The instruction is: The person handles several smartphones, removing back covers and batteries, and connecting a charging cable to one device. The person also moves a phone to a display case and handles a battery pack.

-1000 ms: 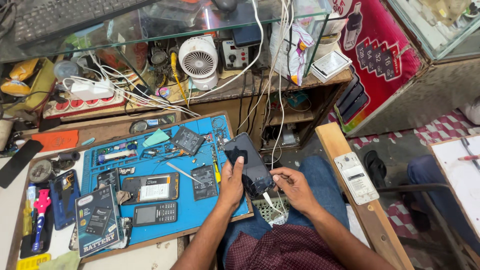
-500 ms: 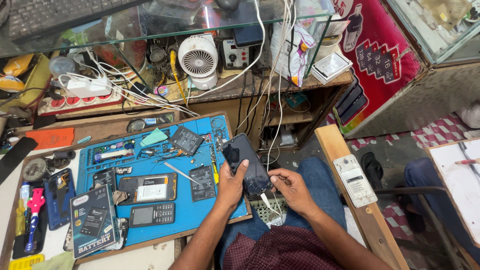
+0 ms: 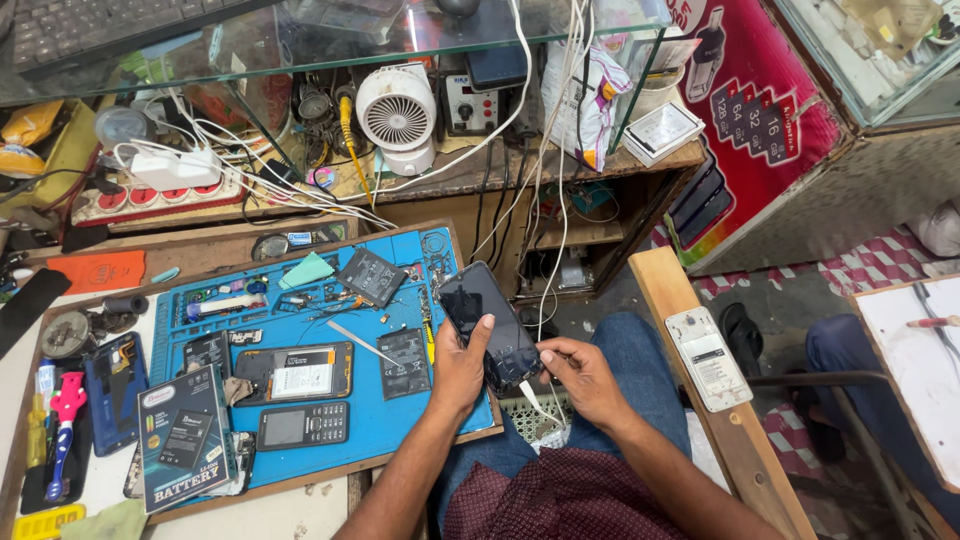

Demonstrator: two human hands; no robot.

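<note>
**Black glass phone held over the lap, cable going in at its lower end**

Black and glossy, the smartphone (image 3: 490, 325) is sitting tilted above the person's knees, just off the right edge of the blue work mat (image 3: 400, 440). The left hand (image 3: 462, 368) is wrapping around its left side and lower back, thumb lying along the edge, fingers closed on the body. The right hand (image 3: 583, 377) is pinching a white cable (image 3: 533, 400) at the phone's bottom end, fingertips together on the plug.

It is looking light, stiff and thin, with a smooth glass face that is probably slippery and likely to crack if dropped or bent. Gripping by the long side edges seems safest, keeping pressure off the screen. An opened phone (image 3: 300, 372), a keypad phone (image 3: 303, 425) and loose batteries (image 3: 372, 277) are lying on the mat.
</note>
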